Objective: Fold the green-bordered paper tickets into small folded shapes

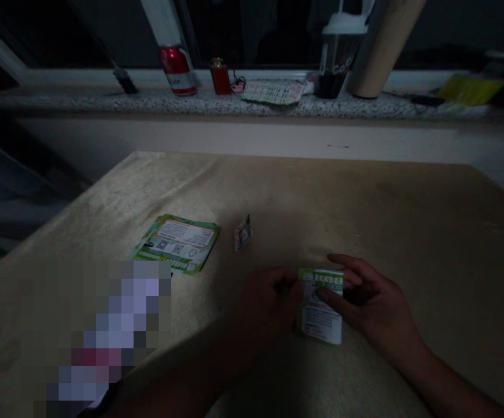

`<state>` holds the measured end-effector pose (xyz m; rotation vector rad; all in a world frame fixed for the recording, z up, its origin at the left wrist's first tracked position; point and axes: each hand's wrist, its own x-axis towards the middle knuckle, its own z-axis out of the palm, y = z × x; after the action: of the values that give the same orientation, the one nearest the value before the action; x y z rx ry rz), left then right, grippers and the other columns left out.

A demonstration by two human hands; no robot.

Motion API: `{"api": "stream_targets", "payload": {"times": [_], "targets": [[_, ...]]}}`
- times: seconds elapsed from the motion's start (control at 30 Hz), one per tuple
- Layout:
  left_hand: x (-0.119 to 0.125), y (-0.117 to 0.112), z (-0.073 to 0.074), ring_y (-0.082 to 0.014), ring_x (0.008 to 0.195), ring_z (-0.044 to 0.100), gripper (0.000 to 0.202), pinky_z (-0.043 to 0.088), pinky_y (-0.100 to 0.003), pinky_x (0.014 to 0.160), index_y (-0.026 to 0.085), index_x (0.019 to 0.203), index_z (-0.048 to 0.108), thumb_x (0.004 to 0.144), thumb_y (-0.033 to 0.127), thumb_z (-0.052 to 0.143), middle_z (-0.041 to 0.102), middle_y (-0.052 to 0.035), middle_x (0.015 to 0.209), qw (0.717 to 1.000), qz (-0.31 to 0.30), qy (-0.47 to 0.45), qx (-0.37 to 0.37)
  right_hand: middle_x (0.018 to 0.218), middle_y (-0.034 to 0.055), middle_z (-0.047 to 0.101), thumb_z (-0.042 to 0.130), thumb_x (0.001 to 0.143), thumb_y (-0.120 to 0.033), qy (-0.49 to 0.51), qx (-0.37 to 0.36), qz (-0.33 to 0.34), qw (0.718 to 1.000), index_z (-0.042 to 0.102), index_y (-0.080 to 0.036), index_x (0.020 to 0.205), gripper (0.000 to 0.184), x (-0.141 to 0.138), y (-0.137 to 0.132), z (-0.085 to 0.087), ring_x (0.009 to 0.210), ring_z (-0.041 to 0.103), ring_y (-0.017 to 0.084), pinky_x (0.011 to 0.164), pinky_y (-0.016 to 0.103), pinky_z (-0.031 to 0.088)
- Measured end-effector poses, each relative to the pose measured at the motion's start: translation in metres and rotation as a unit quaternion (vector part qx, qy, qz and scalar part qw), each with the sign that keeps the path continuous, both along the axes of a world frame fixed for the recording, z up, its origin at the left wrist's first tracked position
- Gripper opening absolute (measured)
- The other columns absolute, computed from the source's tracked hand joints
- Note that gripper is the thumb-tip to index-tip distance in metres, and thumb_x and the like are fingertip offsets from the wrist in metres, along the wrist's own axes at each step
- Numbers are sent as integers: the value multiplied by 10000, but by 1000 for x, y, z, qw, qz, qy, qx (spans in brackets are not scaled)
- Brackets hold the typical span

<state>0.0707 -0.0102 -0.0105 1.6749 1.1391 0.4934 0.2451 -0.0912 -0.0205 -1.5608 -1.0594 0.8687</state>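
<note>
A green and white printed leaflet [321, 322], narrow and seemingly folded, is held between both hands just over the table. My left hand [272, 296] is closed on its left edge, fingers and thumb pinched together. From the right, my right hand [378, 307] grips the leaflet with the thumb across its printed face; the index finger sticks out past the edge. To the left lies a stack of similar flat leaflets [182, 241], green-bordered with square codes. Between the stack and my hands a small folded printed piece [243, 233] stands on the table.
The table [387, 215] has a pale cover. On the speckled windowsill [125, 103] are a red and white can [180, 72], a red bottle [220, 78], a blister-like printed sheet [273, 92], a lidded cup [337, 64] and a tan cylinder [378, 64]. A blurred-out object occupies the lower left.
</note>
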Motion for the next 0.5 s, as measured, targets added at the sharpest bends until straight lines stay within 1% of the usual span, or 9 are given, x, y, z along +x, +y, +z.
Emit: {"api": "stream_targets", "payload": {"times": [0.1, 0.17, 0.2, 0.27, 0.33, 0.43, 0.5], "targets": [[0, 5, -1, -223, 762, 648, 215, 476, -339, 693, 169, 794, 752, 838, 332, 619, 722, -72, 796, 991, -9, 85, 102, 756, -23, 679, 773, 797, -332, -97, 2, 9, 995, 616, -250, 1208, 448, 3, 0, -6, 637, 679, 164, 579, 284, 580], [1, 9, -1, -235, 793, 646, 222, 471, -362, 735, 171, 790, 755, 846, 332, 612, 720, -77, 804, 983, -24, 121, 136, 771, -13, 659, 733, 840, -364, -158, -1, 28, 987, 606, -242, 1236, 433, 6, 0, -8, 648, 668, 174, 596, 310, 579], [2, 11, -1, -233, 784, 644, 225, 467, -365, 738, 172, 781, 752, 851, 327, 604, 718, -75, 791, 980, -32, 136, 144, 812, 3, 670, 719, 856, -372, -191, -2, 37, 981, 606, -238, 1245, 427, 8, 1, -9, 678, 673, 183, 626, 330, 585], [3, 14, -1, -220, 745, 637, 218, 460, -357, 729, 175, 754, 740, 856, 300, 593, 714, -64, 753, 974, -50, 158, 157, 951, 50, 698, 707, 875, -369, -262, 13, 53, 964, 621, -231, 1242, 402, 12, 2, -8, 806, 688, 215, 739, 386, 592], [5, 17, -1, -211, 707, 629, 206, 454, -356, 729, 178, 727, 727, 849, 275, 592, 709, -55, 717, 967, -66, 176, 173, 1079, 84, 692, 693, 895, -344, -321, 55, 72, 943, 651, -228, 1208, 337, 16, 3, -6, 968, 670, 249, 858, 436, 566], [6, 19, -3, -218, 704, 627, 196, 451, -382, 775, 178, 720, 717, 844, 262, 590, 705, -55, 698, 957, -70, 195, 201, 1200, 100, 656, 619, 952, -275, -357, 107, 115, 921, 707, -242, 1128, 200, 19, 4, -1, 1153, 601, 276, 952, 471, 522], [7, 20, -4, -225, 710, 628, 203, 445, -398, 799, 180, 710, 706, 849, 272, 591, 699, -57, 691, 954, -70, 194, 218, 1301, 94, 613, 587, 969, -251, -372, 123, 149, 908, 735, -263, 1097, 195, 18, 3, 2, 1249, 543, 296, 1001, 500, 486]]}}
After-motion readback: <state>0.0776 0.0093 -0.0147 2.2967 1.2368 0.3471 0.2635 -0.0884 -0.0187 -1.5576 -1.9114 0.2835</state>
